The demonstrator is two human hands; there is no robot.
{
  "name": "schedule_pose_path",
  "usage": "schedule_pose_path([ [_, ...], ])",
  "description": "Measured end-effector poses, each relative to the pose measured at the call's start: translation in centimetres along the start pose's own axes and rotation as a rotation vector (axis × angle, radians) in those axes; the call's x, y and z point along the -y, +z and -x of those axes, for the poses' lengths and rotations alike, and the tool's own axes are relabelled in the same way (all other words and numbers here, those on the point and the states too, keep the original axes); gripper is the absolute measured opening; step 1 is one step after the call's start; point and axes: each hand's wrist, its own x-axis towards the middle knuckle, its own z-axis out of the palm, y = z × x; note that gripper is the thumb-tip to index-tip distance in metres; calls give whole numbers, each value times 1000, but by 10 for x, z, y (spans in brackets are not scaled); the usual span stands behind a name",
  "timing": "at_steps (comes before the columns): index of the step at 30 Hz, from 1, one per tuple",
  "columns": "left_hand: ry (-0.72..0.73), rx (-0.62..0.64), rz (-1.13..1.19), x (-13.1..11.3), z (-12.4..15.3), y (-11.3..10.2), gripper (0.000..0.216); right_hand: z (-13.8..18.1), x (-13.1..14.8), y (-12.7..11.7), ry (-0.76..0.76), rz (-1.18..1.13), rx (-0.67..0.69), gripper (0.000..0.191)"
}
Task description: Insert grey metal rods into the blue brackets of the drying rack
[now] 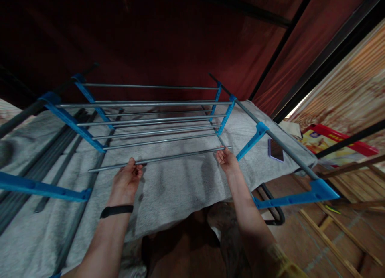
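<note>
A thin grey metal tube (177, 156) runs crosswise in front of me, held at both ends. My left hand (128, 176) pinches it some way in from its left end. Near the tube's right end, my right hand (226, 157) has its fingers closed on it. Just beyond lies a partly built rack with blue plastic brackets (75, 123) joined by several crosswise tubes (162, 130). Closer to me, a blue bracket (45, 187) on the left and another blue bracket (252, 141) on the right have no crosswise tube between them.
Several loose dark tubes (45, 161) lie on the left of the grey cloth (174, 193). A phone (276, 149) rests at the right. Beyond the table edge are a red and yellow box (333, 143) and a wooden frame (331, 238) on the tiled floor.
</note>
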Motion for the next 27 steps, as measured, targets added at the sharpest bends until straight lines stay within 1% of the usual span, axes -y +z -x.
schedule_pose_path([
  [3, 12, 9, -10, 1, 0, 1, 22, 0, 0, 0, 3, -5, 0, 31],
  [10, -26, 18, 76, -2, -6, -3, 29, 0, 1, -1, -14, -29, -12, 32],
  [16, -29, -10, 88, -4, -11, -10, 32, -3, 3, -6, -49, -20, 1, 30],
  [23, 37, -43, 132, -8, -11, -14, 30, -5, 5, -11, -72, -9, -16, 29],
  [27, 79, -16, 153, -4, -11, -16, 25, -4, 4, -8, -62, 30, -22, 29],
])
